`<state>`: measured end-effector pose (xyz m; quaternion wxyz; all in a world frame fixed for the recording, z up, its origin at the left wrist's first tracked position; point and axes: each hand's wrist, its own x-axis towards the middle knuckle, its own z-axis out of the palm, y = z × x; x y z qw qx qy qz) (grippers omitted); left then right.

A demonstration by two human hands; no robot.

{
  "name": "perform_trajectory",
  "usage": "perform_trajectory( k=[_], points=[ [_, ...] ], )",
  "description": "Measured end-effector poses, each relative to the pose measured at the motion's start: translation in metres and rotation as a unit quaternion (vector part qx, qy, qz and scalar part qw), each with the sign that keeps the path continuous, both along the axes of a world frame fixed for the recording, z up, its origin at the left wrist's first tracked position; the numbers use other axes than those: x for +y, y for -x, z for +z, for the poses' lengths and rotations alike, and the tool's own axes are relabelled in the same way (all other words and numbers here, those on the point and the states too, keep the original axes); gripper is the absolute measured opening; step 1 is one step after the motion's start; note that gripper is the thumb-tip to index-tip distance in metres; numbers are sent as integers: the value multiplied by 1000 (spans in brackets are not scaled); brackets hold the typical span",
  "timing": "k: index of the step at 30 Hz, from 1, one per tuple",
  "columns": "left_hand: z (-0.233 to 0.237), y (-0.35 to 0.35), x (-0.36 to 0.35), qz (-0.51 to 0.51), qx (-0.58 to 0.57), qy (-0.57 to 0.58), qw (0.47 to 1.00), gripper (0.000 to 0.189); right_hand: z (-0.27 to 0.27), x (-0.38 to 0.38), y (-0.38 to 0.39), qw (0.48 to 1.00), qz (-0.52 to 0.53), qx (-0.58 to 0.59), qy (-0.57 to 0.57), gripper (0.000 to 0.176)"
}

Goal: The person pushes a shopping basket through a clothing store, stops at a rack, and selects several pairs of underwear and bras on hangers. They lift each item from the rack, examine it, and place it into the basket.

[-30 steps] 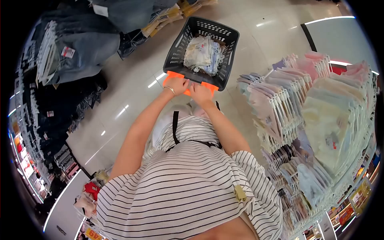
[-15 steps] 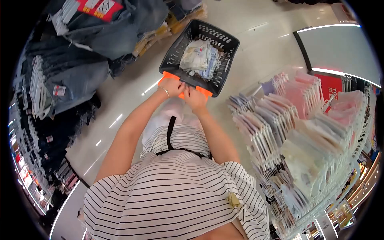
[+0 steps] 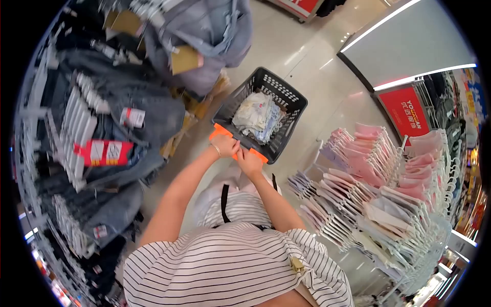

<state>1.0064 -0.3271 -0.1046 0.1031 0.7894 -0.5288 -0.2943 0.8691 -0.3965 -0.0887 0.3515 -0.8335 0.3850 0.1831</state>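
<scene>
A pale, glossy tiled floor (image 3: pixel 319 97) with streaks of reflected light runs between clothing racks in a shop. On it, ahead of the person in a striped top (image 3: pixel 220 266), is a dark, perforated basket (image 3: pixel 293 123) holding a pile of folded pale clothes (image 3: pixel 258 116). The left hand (image 3: pixel 225 145), below a thin bracelet (image 3: pixel 217 150), is closed around the basket's orange handle (image 3: pixel 259 155); the right hand (image 3: pixel 249 161) is closed on it too, just beside the left.

On the left, grey and blue denim garments (image 3: pixel 153 110) hang in dense rows with red and white tags, the nearest ones close to the basket and narrowing that side. On the right, pink, lilac and cream garments (image 3: pixel 376 153) crowd white hangers (image 3: pixel 447 181). Behind them are a red sign (image 3: pixel 406 110) with white and yellow lettering and a large grey panel (image 3: pixel 409 46) edged with bright strips.
</scene>
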Motion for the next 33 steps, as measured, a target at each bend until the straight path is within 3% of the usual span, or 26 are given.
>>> perform_trajectory(
  k=[12,24,33],
  points=[
    [23,-84,-202,-133,-54,19,989,39,-4,-153,-71,990,-130,-59,-16,45],
    [22,-103,-330,-237,-82,56,966,36,-9,-250,-90,964,-249,-94,6,44],
    [11,-105,-430,-345,-2,83,935,41,1,-327,-86,919,-365,-144,39,37]
  ],
)
